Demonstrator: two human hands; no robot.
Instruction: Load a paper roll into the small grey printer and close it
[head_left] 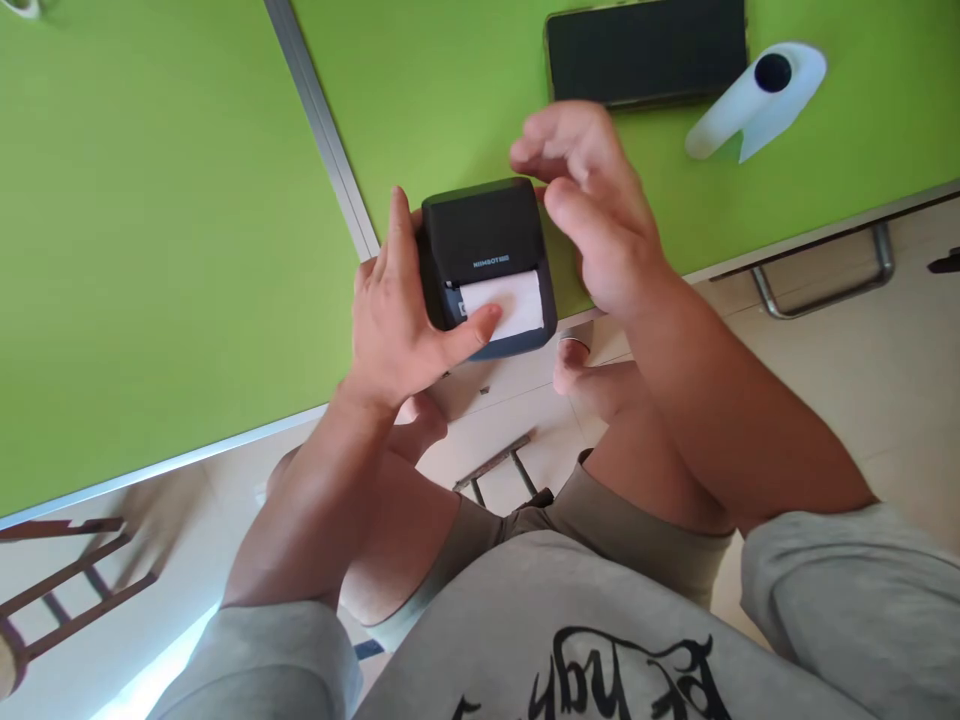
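Note:
A small black label printer (pixel 487 225) with NIIMBOT lettering on its lid is held over the front edge of the green table. White label paper (pixel 525 305) lies across its lower part. My left hand (pixel 401 320) grips the printer from its left side, the thumb pressing on the paper and the other fingers along and under the body. On the other side, my right hand (pixel 592 200) is beside the printer's upper right corner with its fingers loosely curled and apart, holding nothing visible. Some of its fingertips are partly hidden and slightly blurred.
A dark phone (pixel 645 50) lies on the green table (pixel 187 250) at the back right. Right of it is a white roll (pixel 750 95) with a loose end. A grey metal seam (pixel 322 125) crosses the table. Wooden stool frames (pixel 82 590) stand below.

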